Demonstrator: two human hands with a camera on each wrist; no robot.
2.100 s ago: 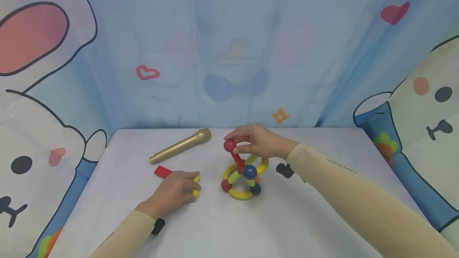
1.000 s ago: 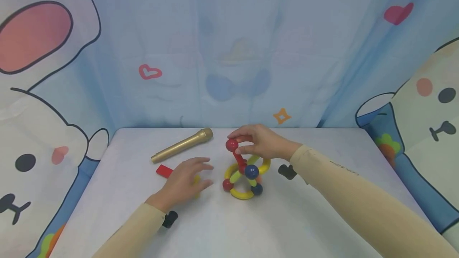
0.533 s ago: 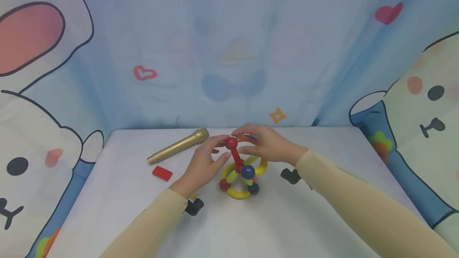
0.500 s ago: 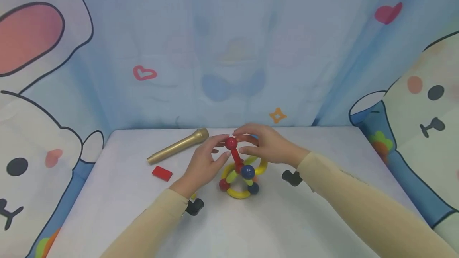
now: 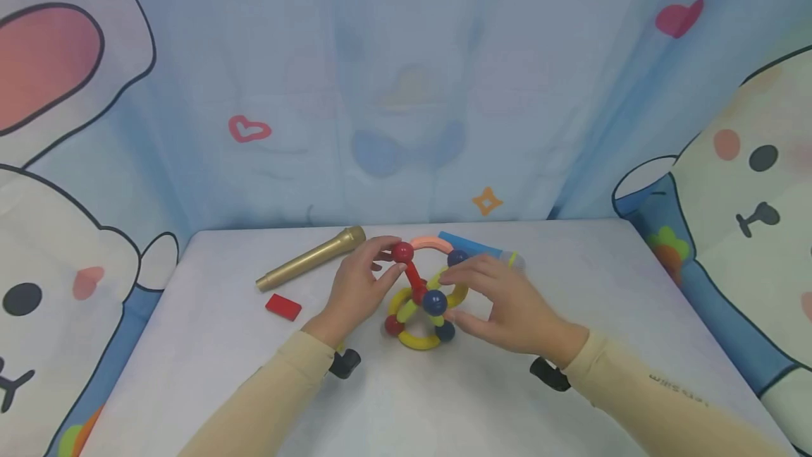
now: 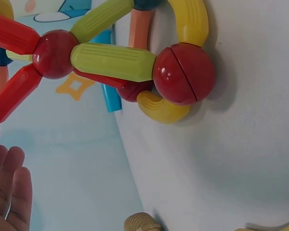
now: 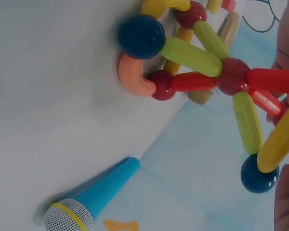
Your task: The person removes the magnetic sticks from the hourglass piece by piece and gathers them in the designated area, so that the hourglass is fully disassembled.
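Six balls show in the head view on one ball-and-rod figure [image 5: 419,294], which stands near the middle of the white counter [image 5: 457,407]: three red balls [image 5: 394,325] and three blue balls [image 5: 445,331]. The left wrist view shows a fourth red one. Three lime rods [image 7: 191,57] and three red rods [image 7: 195,82] can be counted in the right wrist view, and one coral arch [image 5: 431,243] rises at the back in the head view. Two hands are at the figure. The left hand [image 5: 355,284] pinches one red ball at the top between thumb and fingers. The right hand [image 5: 507,309] has thumb and fingers spread apart beside the front blue ball; whether it touches is unclear. Two microphones lie behind: one gold microphone [image 5: 311,259] at left, one blue microphone [image 5: 472,245] at right. One red block [image 5: 283,307] lies near the gold one.
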